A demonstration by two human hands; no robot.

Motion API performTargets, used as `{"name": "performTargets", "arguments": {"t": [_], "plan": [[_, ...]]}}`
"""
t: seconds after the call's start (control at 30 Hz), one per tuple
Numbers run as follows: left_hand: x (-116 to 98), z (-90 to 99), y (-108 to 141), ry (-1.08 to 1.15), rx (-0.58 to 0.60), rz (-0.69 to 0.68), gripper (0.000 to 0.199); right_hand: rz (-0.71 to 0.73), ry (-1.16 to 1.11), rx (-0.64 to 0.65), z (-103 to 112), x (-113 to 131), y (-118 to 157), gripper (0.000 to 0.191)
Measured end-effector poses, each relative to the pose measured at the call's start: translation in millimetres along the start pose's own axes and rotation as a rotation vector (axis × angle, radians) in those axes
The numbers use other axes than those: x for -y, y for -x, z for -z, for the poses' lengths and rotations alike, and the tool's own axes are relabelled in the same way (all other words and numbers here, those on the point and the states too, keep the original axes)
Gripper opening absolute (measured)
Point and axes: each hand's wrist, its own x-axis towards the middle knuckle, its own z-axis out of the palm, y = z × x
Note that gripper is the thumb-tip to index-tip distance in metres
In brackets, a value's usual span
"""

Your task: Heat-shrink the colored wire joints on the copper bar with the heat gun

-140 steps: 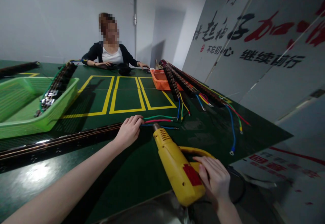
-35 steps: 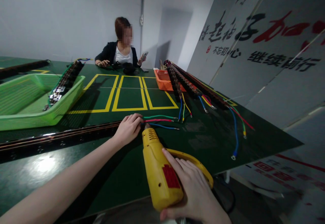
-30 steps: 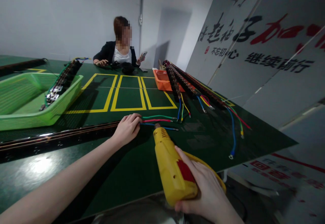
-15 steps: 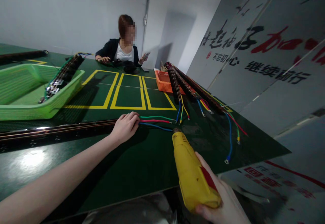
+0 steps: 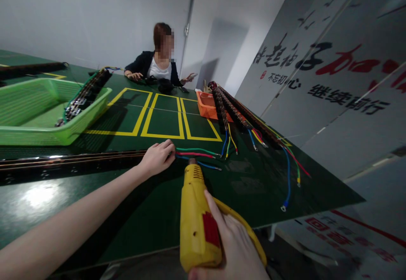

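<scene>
My right hand (image 5: 236, 244) is wrapped round a yellow heat gun (image 5: 195, 216) with a red patch on its side. Its nozzle points away from me, over or close to a blue wire (image 5: 207, 166). My left hand (image 5: 158, 157) is closed at the end of a long dark strip (image 5: 79, 161) with copper-coloured lines, where the wires come out. Past my fingers run a green wire (image 5: 199, 150), a red wire (image 5: 198, 155) and the blue one, with metal ends lying on the green table (image 5: 152, 220). What my left fingertips pinch is partly hidden.
A green basket (image 5: 72, 132) holding a similar strip stands at the left. Several more strips (image 5: 233, 104) with coloured leads lean on an orange basket (image 5: 206, 106) at the back right. Across the table sits a person (image 5: 160, 66) with a phone. Yellow outlines mark the tabletop.
The heat gun has swung left, its nozzle moving from the blue wire's tip back towards my left hand. My left hand keeps its hold. The view has shifted slightly.
</scene>
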Motion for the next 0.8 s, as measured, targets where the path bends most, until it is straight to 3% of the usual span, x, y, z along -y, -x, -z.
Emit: {"name": "performTargets", "arguments": {"t": [0.17,0.3,0.63,0.8], "plan": [[10.2,0.6,0.7,-0.044,0.006,0.007,0.019,0.090,-0.002,0.070,-14.5,36.9,-15.5,0.135],[20.5,1.2,0.9,-0.043,0.006,0.042,0.022,0.110,0.016,0.070,-23.1,47.9,-22.9,0.134],[19.9,3.4,1.7,-0.032,0.016,0.087,0.021,0.134,0.013,0.037,-13.4,33.1,-20.8,0.132],[20.5,2.9,4.3,-0.012,0.011,0.064,0.020,0.124,0.014,0.012,-6.1,12.5,-17.4,0.138]]}}
